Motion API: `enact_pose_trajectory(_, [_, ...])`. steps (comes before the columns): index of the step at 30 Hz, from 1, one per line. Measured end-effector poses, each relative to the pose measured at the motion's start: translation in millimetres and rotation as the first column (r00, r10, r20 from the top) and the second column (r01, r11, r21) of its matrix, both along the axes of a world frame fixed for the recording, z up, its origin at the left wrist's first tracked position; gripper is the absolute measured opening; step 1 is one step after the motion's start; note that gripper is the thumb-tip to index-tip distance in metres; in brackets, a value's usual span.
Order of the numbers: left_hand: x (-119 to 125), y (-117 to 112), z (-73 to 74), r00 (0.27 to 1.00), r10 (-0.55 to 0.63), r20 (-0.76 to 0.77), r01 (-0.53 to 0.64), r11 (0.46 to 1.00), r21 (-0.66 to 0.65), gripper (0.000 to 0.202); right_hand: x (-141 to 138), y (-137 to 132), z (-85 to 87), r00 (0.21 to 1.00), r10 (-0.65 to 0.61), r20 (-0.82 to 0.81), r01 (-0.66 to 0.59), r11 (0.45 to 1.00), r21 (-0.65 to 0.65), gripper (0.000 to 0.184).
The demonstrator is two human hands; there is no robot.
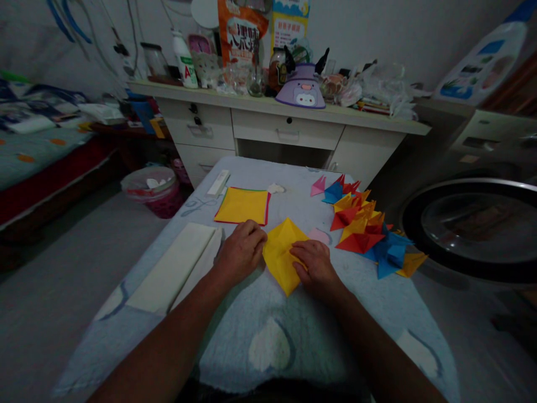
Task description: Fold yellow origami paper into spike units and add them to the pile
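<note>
Head view, left hand [244, 246] pinching yellow paper [282, 257], right hand [318, 264] covering corner, grip unclear

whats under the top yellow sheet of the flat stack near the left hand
Under the top yellow sheet, a red edge shows at the right and a thin green edge along the far side. Everything further in is covered.

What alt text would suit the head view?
A person's left hand and right hand handle a yellow paper turned diamond-wise on a cloth-covered table. Beyond the left hand lies a square paper stack; to the right, colorful folded paper figures.
</note>
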State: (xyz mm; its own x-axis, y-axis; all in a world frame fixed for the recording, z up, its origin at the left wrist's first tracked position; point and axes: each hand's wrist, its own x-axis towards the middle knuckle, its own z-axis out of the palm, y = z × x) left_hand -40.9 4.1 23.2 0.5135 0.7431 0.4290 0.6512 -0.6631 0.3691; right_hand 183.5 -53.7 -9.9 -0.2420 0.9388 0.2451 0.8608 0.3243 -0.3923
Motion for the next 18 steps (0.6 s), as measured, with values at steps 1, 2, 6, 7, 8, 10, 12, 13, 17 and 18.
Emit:
enact_pose_trajectory(1, [0.3,-0.4,0.9,1.000,-0.008,0.010,0.008,1.000,0.011,0.011,3.0,0.7,0.0,0.999,-0.043,-0.010,0.043,0.999,0.018,0.033])
enact_pose_trajectory(2, [0.5,-0.7,1.6,1.000,-0.017,0.020,0.017,1.000,0.015,0.011,6.5,1.5,0.4,0.995,-0.101,-0.017,0.101,0.994,0.035,0.035])
enact_pose_trajectory(6, [0.4,-1.6,2.2,0.997,-0.045,0.057,0.046,0.999,-0.016,0.013,22.6,4.0,4.0,0.933,-0.360,-0.005,0.360,0.933,0.012,0.046])
enact_pose_trajectory(7, [0.5,-1.9,1.9,0.996,-0.050,0.067,0.052,0.998,-0.029,0.013,26.2,4.3,4.6,0.918,-0.397,0.001,0.397,0.918,-0.016,0.047])
enact_pose_trajectory(8, [0.7,-2.1,1.5,0.995,-0.054,0.078,0.057,0.997,-0.043,0.013,29.2,4.6,4.8,0.906,-0.422,0.004,0.422,0.906,-0.043,0.048])
enact_pose_trajectory(10, [1.2,-2.4,0.9,0.993,-0.057,0.100,0.064,0.996,-0.069,0.013,33.3,4.8,4.4,0.900,-0.437,-0.002,0.435,0.896,-0.088,0.046])
enact_pose_trajectory(12, [1.5,-2.7,0.6,0.992,-0.058,0.109,0.068,0.993,-0.093,0.013,34.7,5.2,3.8,0.902,-0.431,-0.025,0.426,0.898,-0.113,0.045])
enact_pose_trajectory(13, [1.4,-2.8,0.5,0.992,-0.059,0.110,0.071,0.992,-0.107,0.012,34.6,5.4,3.8,0.905,-0.424,-0.041,0.417,0.901,-0.123,0.044])
enact_pose_trajectory(17, [-0.2,-2.3,-0.6,0.988,-0.104,0.115,0.122,0.978,-0.169,0.017,32.4,6.5,6.1,0.908,-0.398,-0.134,0.372,0.910,-0.184,0.043])
enact_pose_trajectory(18, [-0.6,-2.0,-1.7,0.986,-0.118,0.116,0.138,0.973,-0.184,0.020,32.1,6.6,6.8,0.905,-0.389,-0.170,0.355,0.913,-0.199,0.041])
